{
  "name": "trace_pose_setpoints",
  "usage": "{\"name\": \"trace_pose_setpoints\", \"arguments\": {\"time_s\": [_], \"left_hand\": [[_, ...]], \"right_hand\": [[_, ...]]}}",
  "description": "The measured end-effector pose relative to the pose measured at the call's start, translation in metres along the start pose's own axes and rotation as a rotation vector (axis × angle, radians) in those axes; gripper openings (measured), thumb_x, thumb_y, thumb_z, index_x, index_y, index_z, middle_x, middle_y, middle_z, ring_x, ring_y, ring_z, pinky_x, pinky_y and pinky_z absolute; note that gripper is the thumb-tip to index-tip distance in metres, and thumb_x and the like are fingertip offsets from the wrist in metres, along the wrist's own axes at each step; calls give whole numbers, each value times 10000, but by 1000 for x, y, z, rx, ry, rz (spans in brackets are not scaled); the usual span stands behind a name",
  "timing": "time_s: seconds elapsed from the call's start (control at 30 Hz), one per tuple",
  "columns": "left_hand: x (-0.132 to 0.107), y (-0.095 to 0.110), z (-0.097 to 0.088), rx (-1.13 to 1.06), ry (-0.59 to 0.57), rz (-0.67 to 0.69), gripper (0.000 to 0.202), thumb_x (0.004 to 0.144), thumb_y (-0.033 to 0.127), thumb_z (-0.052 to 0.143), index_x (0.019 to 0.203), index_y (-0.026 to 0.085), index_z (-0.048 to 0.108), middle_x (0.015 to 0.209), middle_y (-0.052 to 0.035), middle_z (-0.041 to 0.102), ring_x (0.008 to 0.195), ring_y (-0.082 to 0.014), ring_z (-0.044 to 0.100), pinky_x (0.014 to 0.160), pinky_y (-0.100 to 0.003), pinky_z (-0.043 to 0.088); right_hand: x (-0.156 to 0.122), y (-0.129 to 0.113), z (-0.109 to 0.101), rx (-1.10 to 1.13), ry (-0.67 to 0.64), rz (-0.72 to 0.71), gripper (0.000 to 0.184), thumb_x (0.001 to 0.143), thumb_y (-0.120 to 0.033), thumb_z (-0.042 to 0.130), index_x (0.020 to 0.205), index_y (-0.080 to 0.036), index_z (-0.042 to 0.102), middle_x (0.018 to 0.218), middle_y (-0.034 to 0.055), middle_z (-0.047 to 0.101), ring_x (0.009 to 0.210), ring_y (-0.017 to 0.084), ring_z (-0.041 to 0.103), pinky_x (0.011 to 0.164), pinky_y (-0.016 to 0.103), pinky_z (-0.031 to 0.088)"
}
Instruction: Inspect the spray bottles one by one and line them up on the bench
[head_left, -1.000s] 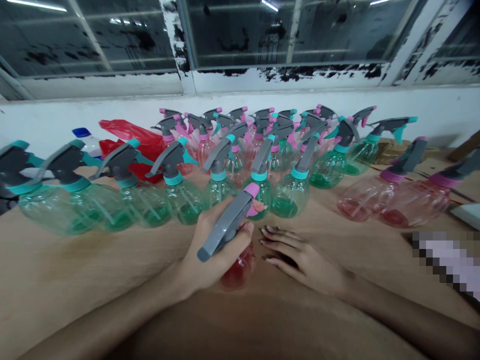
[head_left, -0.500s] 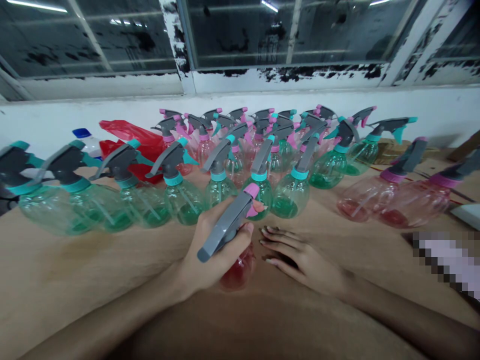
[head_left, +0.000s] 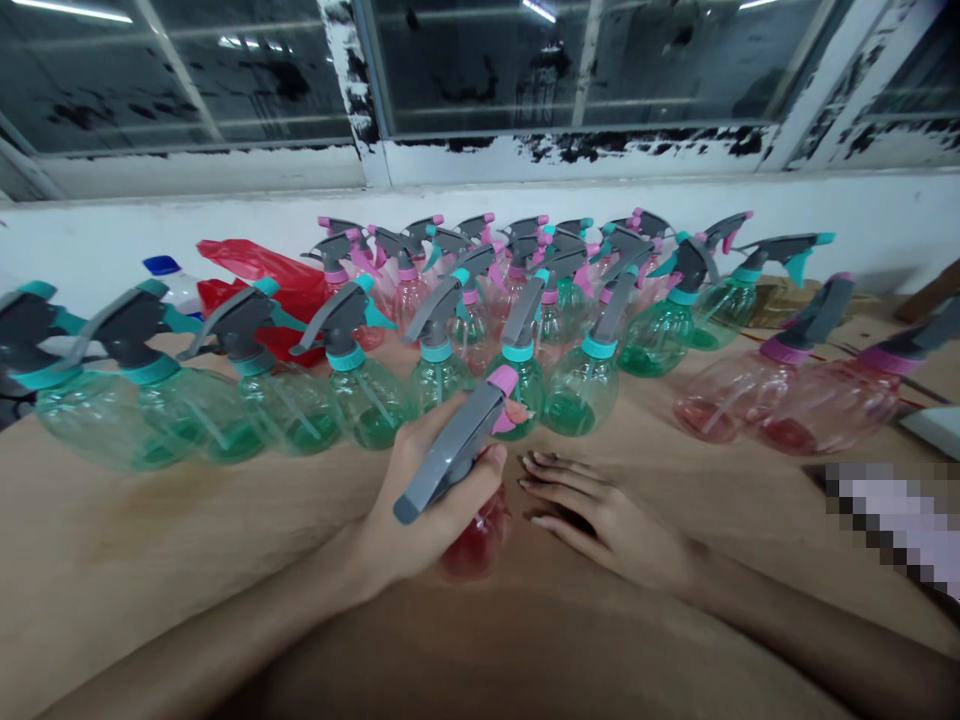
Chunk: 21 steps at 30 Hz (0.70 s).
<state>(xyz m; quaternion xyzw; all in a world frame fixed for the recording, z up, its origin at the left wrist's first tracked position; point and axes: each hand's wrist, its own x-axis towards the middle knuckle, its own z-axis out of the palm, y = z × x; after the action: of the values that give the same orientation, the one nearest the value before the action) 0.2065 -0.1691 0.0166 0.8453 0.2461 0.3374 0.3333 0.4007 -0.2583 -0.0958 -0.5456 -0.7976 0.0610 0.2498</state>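
Observation:
My left hand (head_left: 424, 500) is wrapped round the neck of a pink spray bottle (head_left: 476, 540) with a grey trigger head (head_left: 454, 450) and a pink nozzle tip; the bottle stands on the wooden table (head_left: 187, 540). My right hand (head_left: 600, 510) lies flat on the table just right of the bottle, fingers stretched out and slightly spread, holding nothing. A row of green spray bottles (head_left: 360, 390) with teal collars stands right behind both hands.
Several more pink and green spray bottles (head_left: 525, 270) crowd the back of the table under a window. Two pink bottles (head_left: 757, 395) stand at the right. A red plastic bag (head_left: 262, 275) and a blue-capped bottle (head_left: 169, 275) sit back left.

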Motion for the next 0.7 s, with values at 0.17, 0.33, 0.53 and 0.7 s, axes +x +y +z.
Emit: {"name": "trace_pose_setpoints", "arguments": {"time_s": [0.17,0.33,0.53,0.7], "left_hand": [[0,-1,0,15,1,1,71,788,211,539,730,243,514,644,31,598,543,-138,565,512,-241,476],[1,1,-1,29,18,5,80,774,197,537,707,238,521,616,46,568,523,-125,537,514,-231,466],[0,0,0,41,23,4,83,775,208,540,697,235,532,621,38,563,531,-127,533,505,-230,466],[0,-1,0,17,14,-30,31,776,226,529,757,242,547,647,34,582,572,-141,561,543,-247,483]], "right_hand": [[0,-1,0,1,-1,8,347,921,-300,483,1250,-205,543,1326,61,544,1284,211,423,1060,426,386],[0,0,0,11,-8,8,361,923,-317,483,1260,-198,534,1331,68,539,1292,214,411,1063,430,381],[0,1,1,8,3,2,355,920,-305,488,1260,-211,533,1326,60,544,1282,217,425,1056,439,390],[-1,1,1,-4,0,5,353,922,-315,482,1255,-212,537,1332,56,538,1287,217,417,1057,437,388]]}}
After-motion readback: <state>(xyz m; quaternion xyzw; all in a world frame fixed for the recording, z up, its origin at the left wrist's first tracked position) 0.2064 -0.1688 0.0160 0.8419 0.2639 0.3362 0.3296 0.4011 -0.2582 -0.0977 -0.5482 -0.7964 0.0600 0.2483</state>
